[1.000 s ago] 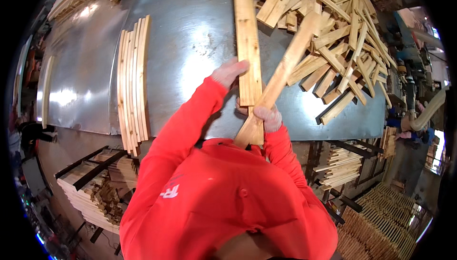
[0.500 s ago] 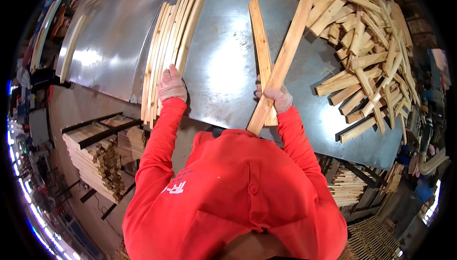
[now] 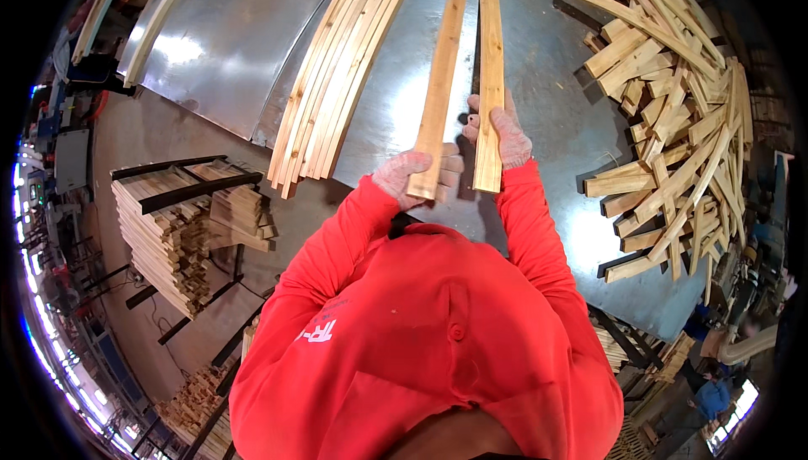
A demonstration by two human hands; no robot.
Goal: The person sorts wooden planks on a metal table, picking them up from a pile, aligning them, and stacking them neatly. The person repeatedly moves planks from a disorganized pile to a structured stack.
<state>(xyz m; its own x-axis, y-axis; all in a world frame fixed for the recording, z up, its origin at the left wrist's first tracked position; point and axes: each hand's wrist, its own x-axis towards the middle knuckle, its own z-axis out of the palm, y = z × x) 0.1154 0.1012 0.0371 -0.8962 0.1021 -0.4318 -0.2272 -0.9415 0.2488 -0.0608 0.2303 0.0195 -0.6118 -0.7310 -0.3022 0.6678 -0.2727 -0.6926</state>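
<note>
Metal-sheeted worktop (image 3: 547, 43), workshop floor around it, timber at nearly every hour of the dial; taking twelve as straight ahead of the worker in the red jacket (image 3: 454, 325). At eleven, a row of strips (image 3: 341, 81), several laid side by side, long edges together, ends staggered; this much looks arranged. Toward two, a jumbled heap (image 3: 673, 157), pieces crossing at all angles; none of it ordered. Between them, at twelve, two boards in hand. Left hand (image 3: 402, 175): fingers wrapped about the near end of a tan board (image 3: 439, 90), far end leaning toward twelve. Right hand (image 3: 511, 136): thumb on one side, fingers showing past the other, gripping a yellow board (image 3: 490, 81). Boards near each other, a gap between; both apart from row and heap. My reckoning of progress: a modest part set in line, two pieces in handling, the heap a far larger share and unarranged. Lone strip (image 3: 158, 22) between ten and eleven, well apart from the row. Rack of stacked timber (image 3: 160, 224) between nine and ten, off the worktop. Heap's full count: cannot tell.
</note>
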